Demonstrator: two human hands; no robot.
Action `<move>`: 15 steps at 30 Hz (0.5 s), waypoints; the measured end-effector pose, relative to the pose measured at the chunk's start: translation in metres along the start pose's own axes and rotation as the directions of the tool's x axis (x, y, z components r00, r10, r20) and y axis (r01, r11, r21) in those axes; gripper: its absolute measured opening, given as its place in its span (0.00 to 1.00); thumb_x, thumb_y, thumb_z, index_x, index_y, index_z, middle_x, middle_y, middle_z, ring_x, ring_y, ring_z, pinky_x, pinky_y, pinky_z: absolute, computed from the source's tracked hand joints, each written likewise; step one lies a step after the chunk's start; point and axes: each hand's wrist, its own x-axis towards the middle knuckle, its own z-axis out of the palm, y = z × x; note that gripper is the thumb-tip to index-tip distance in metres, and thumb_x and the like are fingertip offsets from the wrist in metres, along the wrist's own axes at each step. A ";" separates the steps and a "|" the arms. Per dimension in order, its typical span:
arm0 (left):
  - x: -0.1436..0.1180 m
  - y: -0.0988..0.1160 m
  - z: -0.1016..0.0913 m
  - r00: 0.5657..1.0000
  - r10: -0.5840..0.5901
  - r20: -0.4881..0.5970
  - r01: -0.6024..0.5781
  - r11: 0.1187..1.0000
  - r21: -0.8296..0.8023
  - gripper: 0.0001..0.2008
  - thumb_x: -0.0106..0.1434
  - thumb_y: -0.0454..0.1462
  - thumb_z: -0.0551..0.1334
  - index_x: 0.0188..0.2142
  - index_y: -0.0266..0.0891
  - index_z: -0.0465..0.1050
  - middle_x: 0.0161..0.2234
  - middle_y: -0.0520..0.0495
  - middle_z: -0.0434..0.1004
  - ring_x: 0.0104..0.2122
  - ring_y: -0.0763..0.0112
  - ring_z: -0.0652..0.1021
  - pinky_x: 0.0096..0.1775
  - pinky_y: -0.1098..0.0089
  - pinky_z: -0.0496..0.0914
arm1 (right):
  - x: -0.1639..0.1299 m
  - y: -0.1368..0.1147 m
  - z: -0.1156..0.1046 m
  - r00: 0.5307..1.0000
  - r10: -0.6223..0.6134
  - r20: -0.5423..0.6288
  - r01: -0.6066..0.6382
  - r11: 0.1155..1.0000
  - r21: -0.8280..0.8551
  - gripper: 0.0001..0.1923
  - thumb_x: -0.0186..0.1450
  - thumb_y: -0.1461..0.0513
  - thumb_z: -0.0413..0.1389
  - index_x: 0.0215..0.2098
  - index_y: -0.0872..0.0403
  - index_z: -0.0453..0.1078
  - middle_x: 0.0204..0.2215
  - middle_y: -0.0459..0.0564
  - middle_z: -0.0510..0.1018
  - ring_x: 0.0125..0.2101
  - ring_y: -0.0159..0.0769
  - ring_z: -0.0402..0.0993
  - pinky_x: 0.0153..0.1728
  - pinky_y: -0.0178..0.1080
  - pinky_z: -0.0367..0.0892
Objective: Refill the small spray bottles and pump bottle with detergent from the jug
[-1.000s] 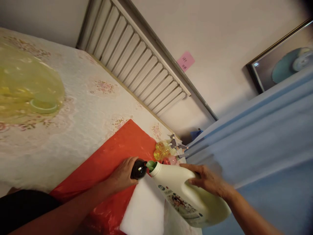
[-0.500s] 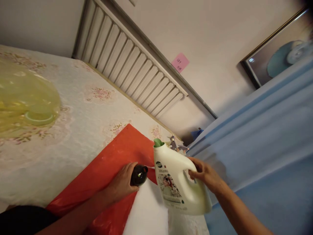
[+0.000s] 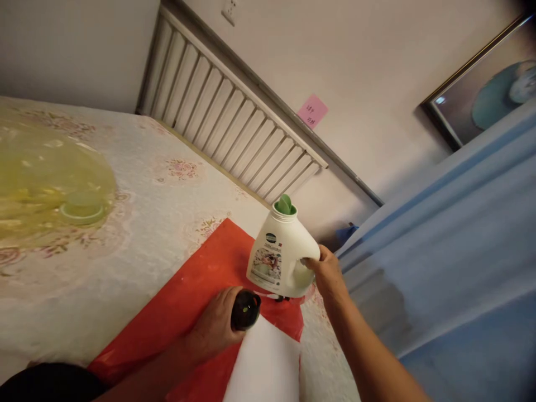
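The right hand grips the white jug by its handle, upright. The jug looks rigid and probably heavy. The left hand clasps a small dark bottle.

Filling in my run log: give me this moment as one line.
left hand: grips dark bottle | right hand: holds white jug upright by handle, green spout open | under both: red sheet

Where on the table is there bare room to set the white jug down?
Bare tablecloth lies open between the yellow cover and the red sheet. The red sheet's upper part is bare too. It is crowded by the left hand with its dark bottle, beside the jug in the right hand.
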 end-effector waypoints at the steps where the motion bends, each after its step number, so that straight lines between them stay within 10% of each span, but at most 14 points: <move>1: 0.000 0.000 0.000 1.000 0.017 -0.018 -0.017 1.000 0.013 0.27 0.52 0.34 0.67 0.53 0.41 0.67 0.47 0.41 0.79 0.48 0.53 0.79 0.51 0.53 0.75 | 0.001 0.003 0.008 1.000 0.010 -0.027 -0.008 0.998 0.056 0.15 0.46 0.60 0.58 0.33 0.54 0.73 0.25 0.43 0.77 0.26 0.36 0.69 0.29 0.36 0.63; 15: -0.030 0.025 -0.007 0.992 0.112 0.050 -0.111 0.993 -0.026 0.46 0.44 0.29 0.64 0.64 0.44 0.55 0.58 0.38 0.72 0.57 0.47 0.74 0.58 0.47 0.71 | -0.032 0.009 0.101 0.993 0.110 0.031 -0.110 0.854 0.509 0.13 0.43 0.64 0.54 0.28 0.54 0.72 0.23 0.42 0.75 0.25 0.32 0.66 0.27 0.33 0.60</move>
